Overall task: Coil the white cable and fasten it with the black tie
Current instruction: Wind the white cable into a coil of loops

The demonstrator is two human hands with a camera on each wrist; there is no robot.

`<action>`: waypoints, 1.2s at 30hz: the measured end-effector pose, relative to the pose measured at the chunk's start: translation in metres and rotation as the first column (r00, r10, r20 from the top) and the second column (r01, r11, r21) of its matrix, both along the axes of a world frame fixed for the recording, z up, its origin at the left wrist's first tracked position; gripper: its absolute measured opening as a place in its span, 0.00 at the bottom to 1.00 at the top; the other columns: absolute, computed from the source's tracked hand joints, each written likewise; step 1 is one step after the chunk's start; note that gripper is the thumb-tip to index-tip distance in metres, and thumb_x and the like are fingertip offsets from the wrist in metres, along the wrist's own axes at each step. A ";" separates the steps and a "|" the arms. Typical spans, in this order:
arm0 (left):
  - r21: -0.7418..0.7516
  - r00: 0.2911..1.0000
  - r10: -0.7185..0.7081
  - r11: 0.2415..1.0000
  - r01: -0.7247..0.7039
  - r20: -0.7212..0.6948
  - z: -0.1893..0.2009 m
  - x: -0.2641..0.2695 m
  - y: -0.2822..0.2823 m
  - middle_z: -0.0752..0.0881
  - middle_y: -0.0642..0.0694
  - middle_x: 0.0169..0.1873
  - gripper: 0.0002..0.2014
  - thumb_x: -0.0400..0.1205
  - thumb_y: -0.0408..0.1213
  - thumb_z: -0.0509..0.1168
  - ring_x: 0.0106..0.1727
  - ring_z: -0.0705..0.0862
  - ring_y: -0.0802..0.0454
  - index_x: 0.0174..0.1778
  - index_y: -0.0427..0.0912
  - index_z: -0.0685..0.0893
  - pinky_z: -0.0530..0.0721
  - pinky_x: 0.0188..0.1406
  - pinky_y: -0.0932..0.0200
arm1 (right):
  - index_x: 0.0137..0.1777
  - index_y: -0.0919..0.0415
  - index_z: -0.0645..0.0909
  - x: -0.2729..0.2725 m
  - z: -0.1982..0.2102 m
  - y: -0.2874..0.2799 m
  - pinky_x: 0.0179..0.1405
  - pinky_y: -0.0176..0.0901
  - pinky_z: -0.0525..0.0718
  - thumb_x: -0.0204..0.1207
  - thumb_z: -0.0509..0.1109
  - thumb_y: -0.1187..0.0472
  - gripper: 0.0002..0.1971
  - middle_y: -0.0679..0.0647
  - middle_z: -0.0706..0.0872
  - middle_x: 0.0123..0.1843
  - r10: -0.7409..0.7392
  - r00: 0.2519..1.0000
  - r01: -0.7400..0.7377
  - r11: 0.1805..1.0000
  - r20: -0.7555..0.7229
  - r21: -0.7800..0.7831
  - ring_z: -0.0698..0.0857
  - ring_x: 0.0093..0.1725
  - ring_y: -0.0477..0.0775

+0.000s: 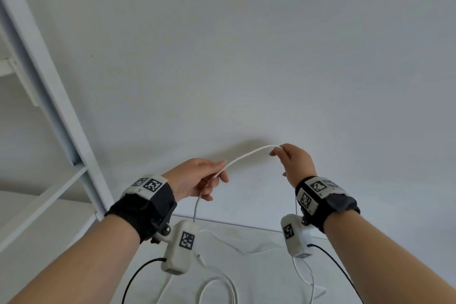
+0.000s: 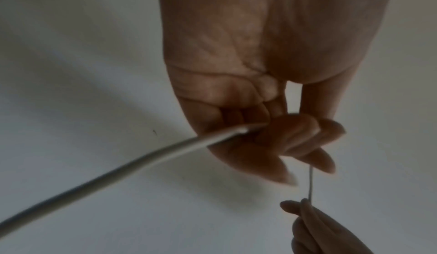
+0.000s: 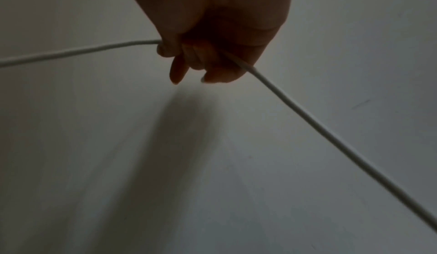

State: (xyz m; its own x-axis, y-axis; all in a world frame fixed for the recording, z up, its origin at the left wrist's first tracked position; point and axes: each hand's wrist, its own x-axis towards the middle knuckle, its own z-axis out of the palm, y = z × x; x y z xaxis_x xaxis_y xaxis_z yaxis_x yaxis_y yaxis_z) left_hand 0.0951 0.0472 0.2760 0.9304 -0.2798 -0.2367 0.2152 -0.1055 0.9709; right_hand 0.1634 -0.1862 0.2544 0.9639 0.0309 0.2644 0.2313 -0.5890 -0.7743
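Observation:
A thin white cable (image 1: 249, 154) arcs between both raised hands in front of a white wall. My left hand (image 1: 209, 180) has its fingers curled round the cable; a length (image 1: 196, 207) hangs from it toward the table. My right hand (image 1: 287, 158) pinches the cable's other side, and the rest drops behind that wrist. In the left wrist view the cable (image 2: 132, 164) leaves the curled left fingers (image 2: 295, 136). The right wrist view shows the cable (image 3: 78, 51) entering the right hand (image 3: 203, 60) and trailing out low right. Loose cable loops (image 1: 222, 286) lie on the table. No black tie is in view.
A white metal frame (image 1: 56, 111) with shelves slants up the left side. The white table surface (image 1: 251, 237) lies below the hands, meeting the wall behind. Black leads (image 1: 138, 271) run from the wrist cameras.

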 end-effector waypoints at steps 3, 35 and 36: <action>-0.098 1.000 -0.005 0.995 0.005 0.005 0.005 -0.001 0.007 0.75 0.50 0.21 0.14 0.84 0.40 0.59 0.20 0.72 0.56 0.36 0.40 0.84 0.82 0.29 0.60 | 0.43 0.59 0.84 0.008 0.007 -0.011 0.39 0.45 0.73 0.79 0.59 0.58 0.13 0.50 0.80 0.33 -0.056 0.998 0.057 0.997 0.018 -0.046 0.80 0.42 0.58; -0.531 0.877 0.444 0.796 -0.292 0.184 0.031 0.011 0.012 0.83 0.41 0.65 0.16 0.85 0.47 0.55 0.65 0.83 0.44 0.45 0.40 0.82 0.77 0.67 0.49 | 0.58 0.49 0.73 -0.046 -0.037 0.038 0.46 0.49 0.81 0.82 0.51 0.57 0.11 0.54 0.84 0.52 0.221 0.930 -0.367 0.618 -0.294 -0.696 0.83 0.48 0.59; -0.538 0.870 0.450 0.794 -0.284 0.204 0.033 0.010 0.012 0.84 0.41 0.64 0.17 0.84 0.48 0.56 0.64 0.84 0.44 0.43 0.40 0.82 0.78 0.66 0.50 | 0.58 0.49 0.73 -0.046 -0.037 0.035 0.46 0.49 0.80 0.83 0.51 0.56 0.11 0.54 0.84 0.52 0.207 0.933 -0.358 0.626 -0.294 -0.693 0.83 0.48 0.59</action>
